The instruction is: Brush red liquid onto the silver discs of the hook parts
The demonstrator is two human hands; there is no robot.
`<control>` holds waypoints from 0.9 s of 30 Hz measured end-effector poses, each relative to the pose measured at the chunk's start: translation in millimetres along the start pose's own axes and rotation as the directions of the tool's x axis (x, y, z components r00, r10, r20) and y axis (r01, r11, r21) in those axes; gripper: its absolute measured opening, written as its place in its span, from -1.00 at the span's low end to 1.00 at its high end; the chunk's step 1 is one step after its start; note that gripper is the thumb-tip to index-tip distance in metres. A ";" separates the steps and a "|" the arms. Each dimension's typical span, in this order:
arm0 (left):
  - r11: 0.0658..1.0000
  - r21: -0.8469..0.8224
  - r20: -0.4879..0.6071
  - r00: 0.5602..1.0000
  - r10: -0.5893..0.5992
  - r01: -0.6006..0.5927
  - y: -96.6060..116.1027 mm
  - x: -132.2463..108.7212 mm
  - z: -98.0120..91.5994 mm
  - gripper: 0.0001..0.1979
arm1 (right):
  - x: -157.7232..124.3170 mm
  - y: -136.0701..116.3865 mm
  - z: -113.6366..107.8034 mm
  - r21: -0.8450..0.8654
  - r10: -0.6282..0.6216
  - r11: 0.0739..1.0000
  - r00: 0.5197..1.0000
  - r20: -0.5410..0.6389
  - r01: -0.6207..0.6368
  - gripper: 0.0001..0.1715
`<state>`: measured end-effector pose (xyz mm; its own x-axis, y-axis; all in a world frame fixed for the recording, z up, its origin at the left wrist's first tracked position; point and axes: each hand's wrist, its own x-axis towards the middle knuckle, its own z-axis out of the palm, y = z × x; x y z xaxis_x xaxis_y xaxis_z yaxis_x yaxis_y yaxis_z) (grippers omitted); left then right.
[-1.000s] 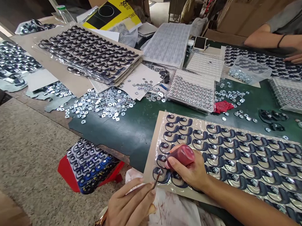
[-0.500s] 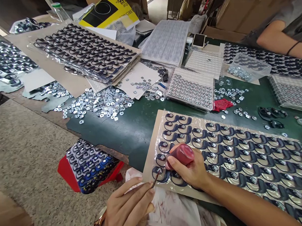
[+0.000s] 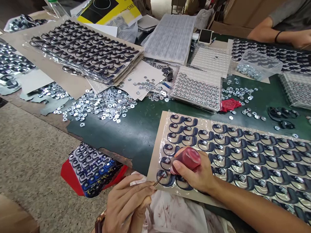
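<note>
My right hand (image 3: 196,173) is wrapped round a small squeeze bottle of dark red liquid (image 3: 189,158), tipped so its nozzle points down and left. Between the fingers of my left hand (image 3: 130,204) is a thin pointed tool (image 3: 159,180), its kind unclear. Its tip lies at the round metal centre of the lower-left dark curved piece (image 3: 163,175). Rows of such pieces, each with a shiny metal disc, sit on a plastic-covered cardboard sheet (image 3: 155,154). My right forearm crosses over part of that sheet.
Loose metal washers (image 3: 110,103) lie heaped on the green tabletop (image 3: 114,132). Behind stand another loaded sheet (image 3: 86,50), a tray of round metal parts (image 3: 197,88) and a clear box (image 3: 258,66). A red stool (image 3: 70,178) holds more pieces. A co-worker's arm (image 3: 284,36) is at far right.
My left hand has shifted slightly left and down, and the thin tool now lies at a flatter angle. My right hand keeps its hold on the bottle. The co-worker's hand has come into view.
</note>
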<state>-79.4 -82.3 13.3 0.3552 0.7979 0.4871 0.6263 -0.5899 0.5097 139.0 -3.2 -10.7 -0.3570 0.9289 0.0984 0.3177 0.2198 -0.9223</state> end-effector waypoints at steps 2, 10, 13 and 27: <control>1.000 -0.003 0.000 1.000 -0.004 0.004 -0.7 0.8 0.0 -0.80 | -0.9 1.0 0.2 0.009 0.011 1.000 1.000 0.005 -0.011 -0.85; 0.999 -0.037 -0.014 1.000 -0.027 0.027 -1.4 2.1 -0.7 -0.81 | 0.2 -0.7 -0.2 0.000 -0.025 1.000 0.999 -0.019 0.025 -0.86; 0.998 -0.042 -0.002 0.999 -0.037 0.037 -1.5 2.1 -0.6 -0.80 | 0.7 -1.6 -0.2 0.024 -0.022 0.999 1.000 -0.003 0.022 -0.87; 0.991 -0.062 -0.027 0.992 -0.123 0.121 -4.0 4.0 -0.4 -0.81 | -1.0 0.0 2.8 0.045 -0.023 0.999 0.997 0.073 0.020 -0.81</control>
<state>-80.8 -76.8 13.4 0.2564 0.8608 0.4397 0.6203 -0.4954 0.6081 137.0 -5.0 -11.8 -0.4276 0.8992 0.0924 0.2708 0.2249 -0.9360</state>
